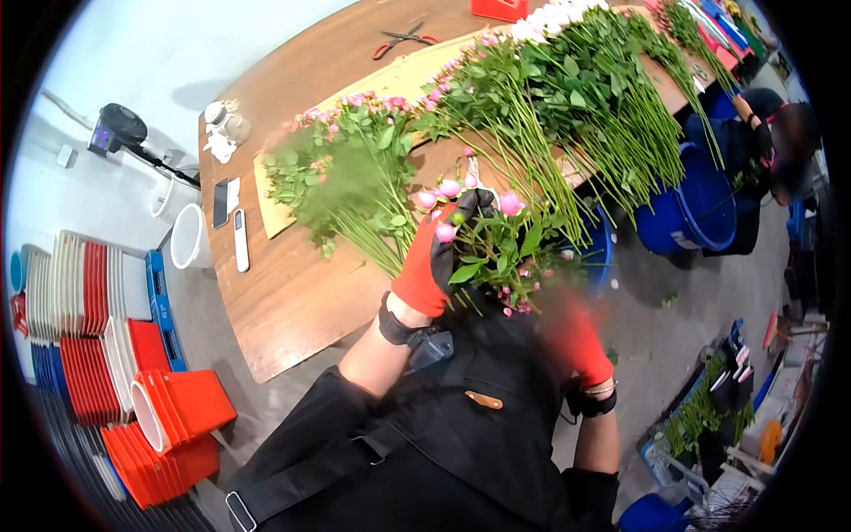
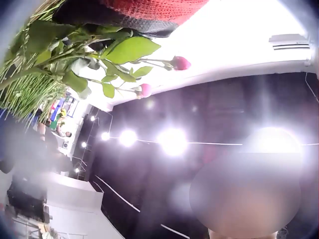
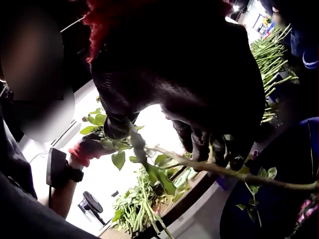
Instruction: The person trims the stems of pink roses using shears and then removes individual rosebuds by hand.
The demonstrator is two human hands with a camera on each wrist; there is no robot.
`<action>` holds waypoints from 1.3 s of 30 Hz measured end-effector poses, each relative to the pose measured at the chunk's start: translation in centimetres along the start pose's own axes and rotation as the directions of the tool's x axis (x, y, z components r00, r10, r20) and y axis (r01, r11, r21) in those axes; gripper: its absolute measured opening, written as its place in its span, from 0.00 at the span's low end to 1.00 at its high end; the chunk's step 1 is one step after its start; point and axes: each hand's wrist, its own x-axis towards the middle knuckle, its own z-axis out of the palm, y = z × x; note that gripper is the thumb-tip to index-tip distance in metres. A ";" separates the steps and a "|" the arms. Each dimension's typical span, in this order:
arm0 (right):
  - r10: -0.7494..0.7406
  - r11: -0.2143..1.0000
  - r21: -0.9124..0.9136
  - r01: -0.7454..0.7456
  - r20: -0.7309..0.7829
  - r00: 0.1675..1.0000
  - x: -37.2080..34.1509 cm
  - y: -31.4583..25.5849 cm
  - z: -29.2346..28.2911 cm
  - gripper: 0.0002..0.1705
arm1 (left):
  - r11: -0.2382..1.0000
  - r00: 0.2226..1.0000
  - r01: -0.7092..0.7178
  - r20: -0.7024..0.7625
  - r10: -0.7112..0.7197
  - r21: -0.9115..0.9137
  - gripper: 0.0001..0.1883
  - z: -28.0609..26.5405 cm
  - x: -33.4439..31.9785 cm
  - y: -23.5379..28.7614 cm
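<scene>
Both hands wear red gloves with black palms. In front of the chest, my left hand (image 1: 432,257) holds a spray of pink roses (image 1: 510,204) by the stems just under the blooms. Pink buds (image 2: 180,63) and green leaves stick out beside this hand in the left wrist view. My right hand (image 1: 576,337) is lower and to the right, blurred in the head view. Up close in the right wrist view, its black fingers (image 3: 202,144) curl round a long woody stem (image 3: 259,180) that slants down to the right. Leaves hide part of the grip.
Rose bunches (image 1: 355,177) and long-stemmed flowers (image 1: 612,133) cover much of the wooden table (image 1: 292,306). Pruning shears (image 1: 404,39) and a phone (image 1: 221,204) lie there too. Blue buckets (image 1: 687,213) stand right, near another person (image 1: 784,146). Stacked red buckets (image 1: 182,408) are at left.
</scene>
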 end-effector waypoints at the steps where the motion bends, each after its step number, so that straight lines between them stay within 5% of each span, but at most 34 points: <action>1: 0.047 0.999 0.010 -0.047 0.008 0.999 0.0 -0.3 0.1 0.49 | 0.998 1.000 -0.003 -0.024 0.001 -0.057 0.24 -0.8 0.1 -0.5; 4: 0.079 0.995 0.063 -0.075 -0.060 0.995 -0.5 -1.2 0.6 0.41 | 0.993 0.941 0.111 -0.325 -0.095 0.031 0.25 -1.9 0.0 -1.1; 5: 0.073 0.997 0.041 -0.070 -0.068 0.995 -0.8 -1.3 0.4 0.38 | 0.982 0.942 0.089 -0.307 -0.137 -0.167 0.26 -3.0 -0.2 -1.5; 7: 0.113 0.990 0.096 -0.105 -0.086 0.990 -1.4 -1.6 0.4 0.27 | 0.707 0.974 0.058 -0.117 -0.196 -0.705 0.26 -3.8 0.3 -1.8; 9: 0.053 0.998 -0.030 -0.055 -0.051 0.997 -1.8 -0.8 0.4 0.25 | 0.344 0.985 0.079 0.021 -0.170 -0.936 0.26 -3.3 0.7 -1.7; 12: 0.002 0.999 -0.052 -0.005 -0.059 0.998 -1.8 1.6 0.8 0.22 | 0.465 0.983 0.134 0.056 -0.177 -0.875 0.25 -2.9 1.2 -1.2; 13: 0.005 1.000 0.009 -0.004 -0.085 0.996 -1.8 2.1 1.0 0.22 | 0.776 0.973 0.111 -0.092 -0.213 -0.621 0.25 -2.5 0.7 -0.8; 14: 0.007 0.998 0.071 0.001 -0.108 0.994 -1.8 2.4 1.1 0.22 | 0.958 0.952 0.117 -0.244 -0.183 -0.262 0.25 -2.1 0.4 -0.5; 16: -0.007 0.993 0.113 0.027 -0.174 0.985 -2.1 1.4 1.1 0.23 | 0.992 0.969 -0.014 -0.243 0.044 0.123 0.25 -2.1 0.2 -0.5; 18: 0.026 0.980 0.199 0.019 -0.221 0.975 -2.3 0.6 1.3 0.23 | 0.769 0.943 -0.049 -0.224 0.246 0.637 0.26 -2.6 -0.3 -0.8; 19: 0.067 0.965 0.263 -0.004 -0.233 0.970 -2.5 0.6 1.5 0.24 | 0.990 0.955 0.031 -0.297 0.010 0.134 0.32 -2.5 -0.5 -0.7; 21: 0.129 0.936 0.350 -0.043 -0.227 0.965 -2.6 0.5 1.4 0.24 | 0.797 0.967 -0.072 -0.154 0.203 0.599 0.29 -3.0 -1.5 -0.3; 24: 0.165 0.913 0.402 -0.076 -0.194 0.967 -2.7 0.8 1.2 0.23 | 0.846 0.944 0.020 -0.289 0.159 0.533 0.23 -2.6 -1.6 -0.7; 26: 0.163 0.907 0.415 -0.068 -0.198 0.966 -2.8 1.5 1.4 0.22 | 0.988 0.894 0.150 -0.430 -0.124 0.027 0.24 -0.9 0.0 0.8; 27: 0.149 0.904 0.425 -0.049 -0.206 0.967 -2.9 1.5 1.4 0.21 | 0.980 0.863 0.179 -0.466 -0.198 -0.085 0.25 0.3 0.4 2.0; 30: 0.120 0.897 0.443 -0.013 -0.213 0.970 -3.0 0.8 1.5 0.18 | 0.981 0.943 -0.075 -0.333 0.012 -0.178 0.24 0.7 1.0 1.3; 34: 0.116 0.918 0.391 -0.068 -0.101 0.988 -2.7 1.2 0.8 0.17 | 0.998 0.958 -0.041 -0.285 0.027 -0.044 0.25 0.3 0.3 1.1; 35: 0.118 0.926 0.366 -0.089 -0.055 0.992 -2.5 1.9 0.6 0.17 | 0.993 0.910 -0.095 -0.410 0.059 -0.067 0.24 0.1 0.0 0.4; 39: 0.117 0.940 0.332 -0.080 -0.094 0.989 -2.3 2.8 0.9 0.15 | 0.990 0.892 -0.033 -0.444 0.091 0.137 0.22 0.0 -0.1 0.3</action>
